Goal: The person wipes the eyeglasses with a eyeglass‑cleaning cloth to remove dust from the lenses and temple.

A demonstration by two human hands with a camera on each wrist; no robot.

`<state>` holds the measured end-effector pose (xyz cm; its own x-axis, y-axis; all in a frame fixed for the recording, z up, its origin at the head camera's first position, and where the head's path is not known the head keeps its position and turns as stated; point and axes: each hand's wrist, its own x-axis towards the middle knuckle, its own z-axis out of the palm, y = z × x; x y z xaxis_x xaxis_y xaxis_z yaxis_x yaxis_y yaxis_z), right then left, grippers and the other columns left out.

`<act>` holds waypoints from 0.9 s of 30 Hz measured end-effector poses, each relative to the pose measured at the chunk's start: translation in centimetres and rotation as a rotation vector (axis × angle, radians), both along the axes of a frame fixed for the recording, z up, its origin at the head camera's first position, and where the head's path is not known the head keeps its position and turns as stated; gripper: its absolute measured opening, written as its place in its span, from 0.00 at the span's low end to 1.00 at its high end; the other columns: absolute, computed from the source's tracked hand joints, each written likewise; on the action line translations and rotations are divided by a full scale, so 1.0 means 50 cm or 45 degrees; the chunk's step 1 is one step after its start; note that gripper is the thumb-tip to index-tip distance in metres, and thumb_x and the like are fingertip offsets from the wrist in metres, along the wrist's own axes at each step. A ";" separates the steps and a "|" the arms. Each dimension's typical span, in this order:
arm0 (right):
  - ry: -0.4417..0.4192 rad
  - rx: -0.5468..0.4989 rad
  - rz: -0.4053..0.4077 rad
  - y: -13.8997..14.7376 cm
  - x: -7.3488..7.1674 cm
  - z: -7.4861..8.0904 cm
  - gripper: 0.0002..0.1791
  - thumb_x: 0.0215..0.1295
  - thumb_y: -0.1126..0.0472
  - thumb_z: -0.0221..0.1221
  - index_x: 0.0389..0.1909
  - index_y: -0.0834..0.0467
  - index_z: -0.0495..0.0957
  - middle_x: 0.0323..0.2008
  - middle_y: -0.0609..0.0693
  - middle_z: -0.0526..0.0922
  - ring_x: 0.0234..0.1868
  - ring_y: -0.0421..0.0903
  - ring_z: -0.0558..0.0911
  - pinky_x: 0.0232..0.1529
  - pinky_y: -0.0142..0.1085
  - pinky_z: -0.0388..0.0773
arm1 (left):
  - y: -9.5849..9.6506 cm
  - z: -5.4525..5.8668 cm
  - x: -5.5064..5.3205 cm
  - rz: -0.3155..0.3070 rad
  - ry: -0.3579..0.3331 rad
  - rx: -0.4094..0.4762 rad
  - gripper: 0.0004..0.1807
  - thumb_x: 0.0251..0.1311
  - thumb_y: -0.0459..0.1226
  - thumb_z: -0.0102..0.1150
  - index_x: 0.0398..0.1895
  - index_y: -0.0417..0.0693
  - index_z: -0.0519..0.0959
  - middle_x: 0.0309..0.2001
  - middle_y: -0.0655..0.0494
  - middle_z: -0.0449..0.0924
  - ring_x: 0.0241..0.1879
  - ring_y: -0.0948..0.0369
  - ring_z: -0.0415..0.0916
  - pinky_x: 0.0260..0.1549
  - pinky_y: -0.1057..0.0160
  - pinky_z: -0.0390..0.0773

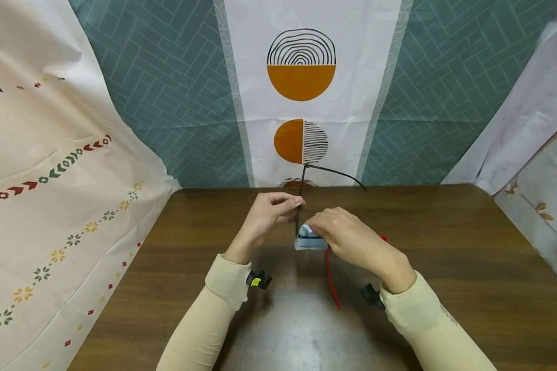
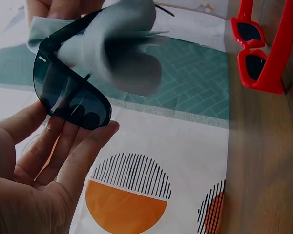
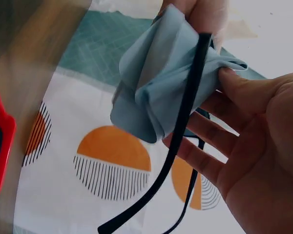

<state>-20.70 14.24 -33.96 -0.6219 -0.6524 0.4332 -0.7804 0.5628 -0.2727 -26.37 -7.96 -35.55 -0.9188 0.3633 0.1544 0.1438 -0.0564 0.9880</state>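
A pair of black sunglasses point(image 2: 90, 105) with dark lenses is held up above the table between both hands. My left hand point(image 1: 264, 214) pinches the lens edge between thumb and fingertips. With thumb and fingers my right hand point(image 1: 355, 237) grips a light blue cloth point(image 3: 151, 92), which is folded over the far part of the frame. Loose folds of the cloth hang out beside the frame. Both temples are unfolded; one temple point(image 3: 185, 112) passes in front of the cloth in the right wrist view. The cloth hides part of the frame.
Red-framed sunglasses point(image 2: 273, 80) with dark lenses lie on the brown wooden table point(image 1: 204, 288); in the head view they are partly behind my right hand. A patterned curtain point(image 1: 167, 93) hangs behind the table's far edge, and a cream cloth point(image 1: 51, 206) drapes on the left.
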 end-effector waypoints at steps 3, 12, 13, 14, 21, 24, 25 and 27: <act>0.035 0.008 0.031 -0.004 0.004 0.003 0.09 0.70 0.71 0.63 0.46 0.58 0.85 0.40 0.44 0.85 0.44 0.46 0.82 0.58 0.45 0.77 | 0.000 0.001 -0.001 0.023 0.005 0.014 0.12 0.73 0.33 0.62 0.46 0.29 0.86 0.47 0.37 0.85 0.48 0.54 0.82 0.51 0.51 0.85; 0.104 0.087 0.040 0.002 0.015 0.016 0.11 0.66 0.72 0.66 0.47 0.58 0.86 0.47 0.47 0.86 0.50 0.49 0.83 0.58 0.44 0.76 | 0.000 0.005 0.000 0.088 0.012 0.043 0.12 0.72 0.33 0.63 0.47 0.28 0.85 0.48 0.34 0.84 0.50 0.47 0.82 0.50 0.52 0.86; 0.112 0.099 0.041 0.003 0.015 0.016 0.11 0.66 0.70 0.67 0.48 0.59 0.86 0.48 0.48 0.86 0.50 0.49 0.83 0.57 0.45 0.76 | 0.001 0.005 0.001 0.096 0.015 0.051 0.12 0.72 0.33 0.63 0.48 0.28 0.85 0.49 0.33 0.84 0.51 0.44 0.82 0.51 0.52 0.86; 0.118 0.109 0.041 0.003 0.015 0.016 0.12 0.67 0.69 0.67 0.50 0.59 0.87 0.49 0.49 0.86 0.50 0.50 0.83 0.56 0.45 0.76 | 0.002 0.006 0.001 0.104 0.018 0.059 0.12 0.72 0.33 0.63 0.48 0.28 0.85 0.50 0.32 0.84 0.53 0.42 0.81 0.51 0.52 0.85; 0.130 0.135 0.008 0.005 0.021 0.016 0.12 0.68 0.68 0.67 0.50 0.59 0.86 0.50 0.49 0.87 0.51 0.50 0.83 0.53 0.44 0.76 | 0.003 0.009 0.002 0.144 0.030 0.086 0.12 0.72 0.32 0.63 0.48 0.27 0.85 0.46 0.45 0.87 0.53 0.44 0.82 0.50 0.53 0.86; 0.170 0.157 -0.008 0.005 0.024 0.017 0.11 0.66 0.68 0.69 0.49 0.59 0.86 0.48 0.50 0.87 0.49 0.50 0.82 0.51 0.43 0.75 | 0.002 0.010 0.004 0.152 0.035 0.087 0.13 0.71 0.32 0.64 0.48 0.27 0.85 0.44 0.48 0.87 0.54 0.40 0.81 0.50 0.53 0.86; 0.185 0.163 -0.008 0.005 0.024 0.017 0.12 0.65 0.69 0.69 0.48 0.59 0.87 0.47 0.50 0.87 0.48 0.50 0.81 0.51 0.43 0.75 | 0.002 0.010 0.004 0.155 0.040 0.083 0.13 0.71 0.32 0.64 0.48 0.27 0.85 0.44 0.48 0.87 0.53 0.41 0.82 0.50 0.54 0.86; 0.197 0.162 -0.013 0.005 0.024 0.016 0.12 0.64 0.69 0.70 0.48 0.59 0.87 0.46 0.50 0.87 0.46 0.50 0.81 0.51 0.43 0.75 | 0.003 0.010 0.005 0.158 0.049 0.078 0.13 0.71 0.33 0.64 0.48 0.28 0.85 0.43 0.49 0.87 0.52 0.42 0.83 0.50 0.54 0.86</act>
